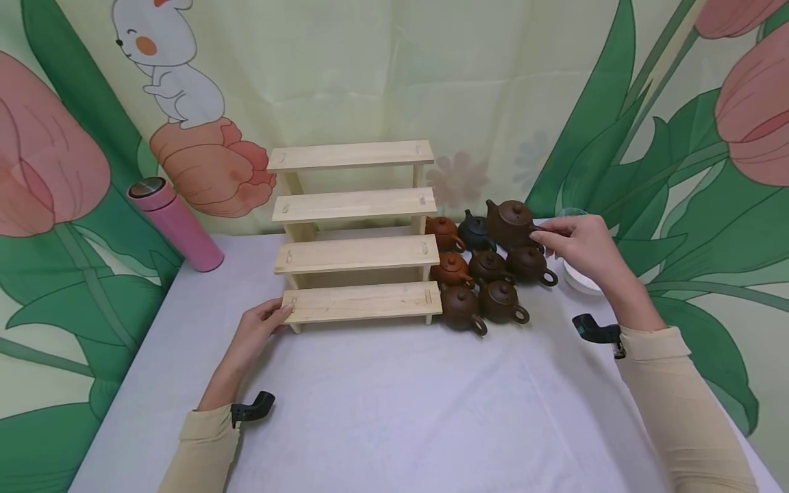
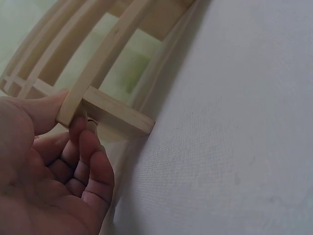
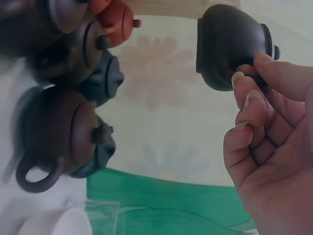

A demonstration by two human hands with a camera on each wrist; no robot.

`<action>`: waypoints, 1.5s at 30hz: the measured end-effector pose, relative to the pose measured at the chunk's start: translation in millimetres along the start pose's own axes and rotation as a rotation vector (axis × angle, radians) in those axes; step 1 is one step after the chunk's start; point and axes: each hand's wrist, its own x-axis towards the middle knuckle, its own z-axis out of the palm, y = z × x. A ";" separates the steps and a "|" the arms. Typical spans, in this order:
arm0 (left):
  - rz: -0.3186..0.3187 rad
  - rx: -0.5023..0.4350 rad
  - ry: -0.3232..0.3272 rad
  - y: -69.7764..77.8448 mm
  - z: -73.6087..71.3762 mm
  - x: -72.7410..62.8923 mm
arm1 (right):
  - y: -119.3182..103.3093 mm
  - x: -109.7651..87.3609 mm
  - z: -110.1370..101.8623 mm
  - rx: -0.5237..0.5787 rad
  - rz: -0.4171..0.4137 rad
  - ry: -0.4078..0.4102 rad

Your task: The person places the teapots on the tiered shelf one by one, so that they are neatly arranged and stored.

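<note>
My left hand (image 1: 259,324) grips the left end of the lowest step of a wooden four-step display rack (image 1: 364,303), thumb on top and fingers beneath, as the left wrist view shows. On the right, my right hand (image 1: 585,248) pinches a dark brown teapot (image 1: 509,224) by its handle. In the right wrist view this held teapot (image 3: 230,46) is off the table, apart from the others. Below it several small teapots stand grouped by the rack's right side: dark brown ones (image 1: 502,301), reddish-orange ones (image 1: 452,268) and a blackish one (image 1: 474,231).
A pink bottle (image 1: 179,226) stands at the table's back left. Behind my right hand sit a white bowl (image 1: 581,279) and a clear container (image 3: 105,215), partly hidden. A printed curtain (image 1: 468,82) hangs behind the white-covered table (image 1: 394,411).
</note>
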 end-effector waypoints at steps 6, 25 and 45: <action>0.009 -0.002 -0.003 -1.3 1.2 -0.7 | -10.7 12.3 2.0 0.026 -0.006 0.019; 0.016 -0.016 0.005 -5.0 -0.4 -2.7 | -66.9 68.9 12.7 0.139 -0.091 0.097; 0.026 -0.023 0.024 -4.5 3.1 0.4 | -144.6 125.6 40.9 0.302 -0.130 0.060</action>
